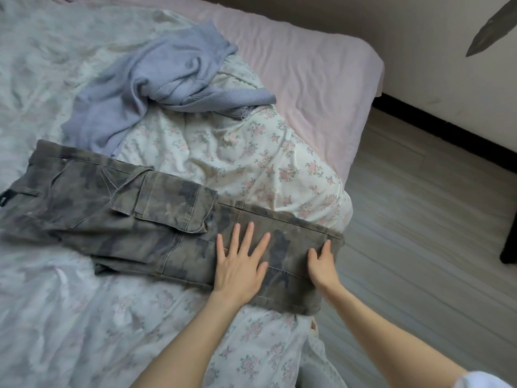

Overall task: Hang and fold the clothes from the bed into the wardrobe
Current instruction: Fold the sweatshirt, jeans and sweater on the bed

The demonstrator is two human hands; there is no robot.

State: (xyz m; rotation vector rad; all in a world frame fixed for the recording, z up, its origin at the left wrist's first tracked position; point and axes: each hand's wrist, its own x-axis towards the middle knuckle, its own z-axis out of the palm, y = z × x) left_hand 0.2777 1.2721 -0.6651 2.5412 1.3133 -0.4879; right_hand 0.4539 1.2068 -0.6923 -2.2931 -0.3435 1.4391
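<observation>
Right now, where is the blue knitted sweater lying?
In the head view, the blue knitted sweater lies crumpled on the floral duvet, upper centre-left, beyond the camouflage cargo trousers and clear of both hands.

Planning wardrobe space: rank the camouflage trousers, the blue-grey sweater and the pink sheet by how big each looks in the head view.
1. camouflage trousers and pink sheet: alike in visible area, so unranked; the sheet is mostly hidden under the floral quilt.
2. blue-grey sweater: smallest, but crumpled and farther away, so unsure.
</observation>
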